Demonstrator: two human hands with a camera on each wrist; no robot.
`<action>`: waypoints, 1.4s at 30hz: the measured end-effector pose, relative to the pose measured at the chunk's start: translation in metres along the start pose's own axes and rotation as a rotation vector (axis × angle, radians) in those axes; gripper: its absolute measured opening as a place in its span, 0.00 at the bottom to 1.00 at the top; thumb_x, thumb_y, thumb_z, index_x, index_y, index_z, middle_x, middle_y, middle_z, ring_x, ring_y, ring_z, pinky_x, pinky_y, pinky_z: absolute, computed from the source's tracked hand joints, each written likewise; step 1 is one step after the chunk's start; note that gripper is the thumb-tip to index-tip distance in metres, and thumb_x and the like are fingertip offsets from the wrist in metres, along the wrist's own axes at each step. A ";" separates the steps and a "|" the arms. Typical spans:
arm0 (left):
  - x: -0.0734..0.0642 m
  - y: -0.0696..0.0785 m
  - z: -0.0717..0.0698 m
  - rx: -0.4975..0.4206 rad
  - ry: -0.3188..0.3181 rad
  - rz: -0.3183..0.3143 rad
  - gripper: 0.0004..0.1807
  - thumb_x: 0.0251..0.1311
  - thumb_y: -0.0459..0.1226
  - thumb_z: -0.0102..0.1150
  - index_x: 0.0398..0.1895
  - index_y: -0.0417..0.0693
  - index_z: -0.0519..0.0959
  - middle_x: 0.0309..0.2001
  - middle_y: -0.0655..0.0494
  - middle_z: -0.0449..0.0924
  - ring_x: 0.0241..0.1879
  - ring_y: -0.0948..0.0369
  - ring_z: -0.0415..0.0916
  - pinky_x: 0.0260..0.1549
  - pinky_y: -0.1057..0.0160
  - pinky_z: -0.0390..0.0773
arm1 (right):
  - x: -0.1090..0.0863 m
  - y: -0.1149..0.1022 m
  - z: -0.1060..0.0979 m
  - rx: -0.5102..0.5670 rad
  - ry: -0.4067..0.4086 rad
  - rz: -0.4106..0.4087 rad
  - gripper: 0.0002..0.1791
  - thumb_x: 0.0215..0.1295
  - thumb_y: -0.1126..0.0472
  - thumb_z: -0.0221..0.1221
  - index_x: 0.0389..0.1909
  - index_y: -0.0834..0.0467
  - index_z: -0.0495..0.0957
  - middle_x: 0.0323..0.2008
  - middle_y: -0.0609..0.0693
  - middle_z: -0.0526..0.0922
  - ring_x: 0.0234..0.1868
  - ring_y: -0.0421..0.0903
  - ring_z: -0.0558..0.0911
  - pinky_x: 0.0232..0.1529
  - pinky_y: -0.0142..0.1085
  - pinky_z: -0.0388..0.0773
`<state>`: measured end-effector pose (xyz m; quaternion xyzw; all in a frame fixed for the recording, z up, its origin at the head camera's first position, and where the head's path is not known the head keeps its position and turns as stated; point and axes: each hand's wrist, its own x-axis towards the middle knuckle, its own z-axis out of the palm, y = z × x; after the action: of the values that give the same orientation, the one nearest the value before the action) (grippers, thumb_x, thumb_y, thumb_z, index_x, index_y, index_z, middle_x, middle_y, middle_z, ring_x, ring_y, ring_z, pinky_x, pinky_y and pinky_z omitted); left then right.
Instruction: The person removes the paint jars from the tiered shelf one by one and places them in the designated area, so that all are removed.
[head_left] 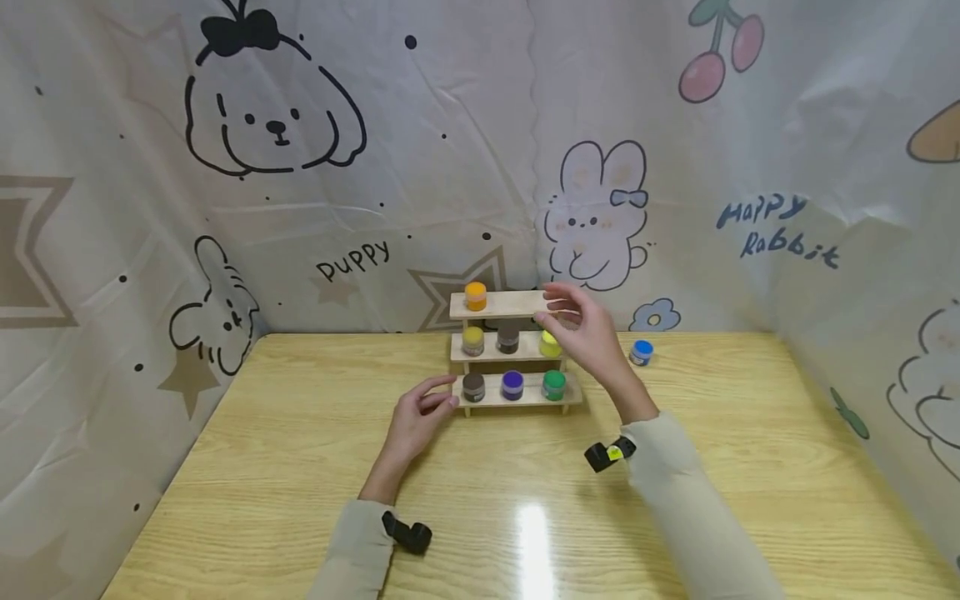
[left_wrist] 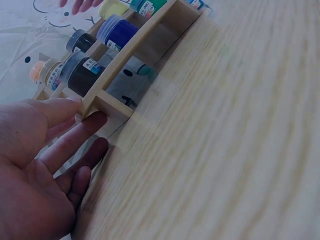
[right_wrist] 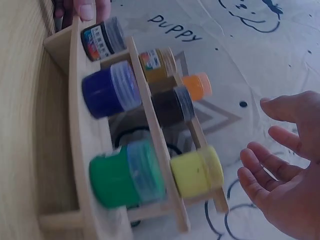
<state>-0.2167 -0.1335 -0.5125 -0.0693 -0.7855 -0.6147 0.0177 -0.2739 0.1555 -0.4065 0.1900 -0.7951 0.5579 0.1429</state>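
A three-step wooden rack (head_left: 512, 305) stands on the table with small paint jars on it. My left hand (head_left: 416, 422) pinches the left end of its lowest shelf between thumb and fingers. That shelf bears a dark jar (left_wrist: 85, 75), a purple jar (head_left: 512, 385) and a green jar (head_left: 554, 385). On the middle shelf are an ochre jar (head_left: 472, 341), another dark jar (head_left: 507, 338) and a yellow jar (right_wrist: 197, 171). An orange jar (head_left: 476, 297) sits at the top left. By the top shelf's right end, my right hand (head_left: 588, 333) hovers with spread fingers, holding nothing.
A blue-lidded jar (head_left: 641, 352) stands on the table (head_left: 300, 467) to the right of the rack. Behind the table hangs a pale printed cloth (head_left: 465, 183), which also runs along both sides. Each wrist carries a small black camera.
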 end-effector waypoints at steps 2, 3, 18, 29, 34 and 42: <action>0.000 0.000 0.000 0.002 -0.001 0.001 0.20 0.69 0.33 0.65 0.63 0.48 0.81 0.48 0.45 0.88 0.50 0.55 0.85 0.48 0.69 0.76 | 0.007 -0.004 0.006 0.004 -0.017 0.000 0.26 0.69 0.59 0.68 0.65 0.64 0.75 0.58 0.64 0.79 0.58 0.57 0.79 0.62 0.51 0.74; 0.000 0.000 -0.001 -0.002 -0.002 -0.001 0.20 0.69 0.33 0.65 0.63 0.48 0.81 0.48 0.45 0.88 0.50 0.55 0.85 0.47 0.68 0.76 | 0.010 -0.005 0.010 0.003 -0.026 0.000 0.26 0.69 0.60 0.68 0.65 0.64 0.75 0.59 0.65 0.79 0.58 0.57 0.79 0.62 0.51 0.74; -0.001 0.002 0.001 -0.015 0.006 0.014 0.20 0.69 0.31 0.65 0.63 0.41 0.80 0.48 0.40 0.87 0.50 0.48 0.85 0.44 0.71 0.75 | 0.044 -0.016 0.053 -0.059 -0.147 0.072 0.29 0.69 0.60 0.67 0.69 0.59 0.72 0.63 0.62 0.77 0.60 0.57 0.78 0.63 0.49 0.72; -0.001 0.004 0.000 -0.036 0.006 0.021 0.20 0.68 0.32 0.65 0.63 0.42 0.80 0.48 0.40 0.87 0.50 0.48 0.85 0.45 0.71 0.76 | 0.062 -0.013 0.072 -0.114 -0.181 0.105 0.28 0.69 0.57 0.68 0.66 0.60 0.73 0.58 0.59 0.80 0.57 0.55 0.79 0.59 0.49 0.75; -0.003 0.009 0.001 -0.030 0.008 0.012 0.20 0.69 0.29 0.64 0.63 0.38 0.80 0.49 0.36 0.86 0.51 0.45 0.84 0.49 0.67 0.76 | 0.066 -0.009 0.078 -0.110 -0.173 0.105 0.26 0.68 0.58 0.69 0.64 0.60 0.75 0.54 0.58 0.82 0.53 0.52 0.81 0.55 0.46 0.77; -0.012 0.036 -0.001 -0.044 -0.021 0.016 0.20 0.68 0.27 0.62 0.62 0.31 0.78 0.49 0.32 0.85 0.52 0.42 0.83 0.45 0.70 0.76 | 0.066 -0.005 0.082 -0.132 -0.154 0.089 0.23 0.69 0.59 0.68 0.62 0.61 0.78 0.53 0.56 0.84 0.50 0.51 0.83 0.53 0.42 0.78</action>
<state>-0.1997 -0.1273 -0.4787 -0.0822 -0.7714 -0.6308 0.0130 -0.3315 0.0674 -0.4010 0.1870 -0.8465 0.4937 0.0686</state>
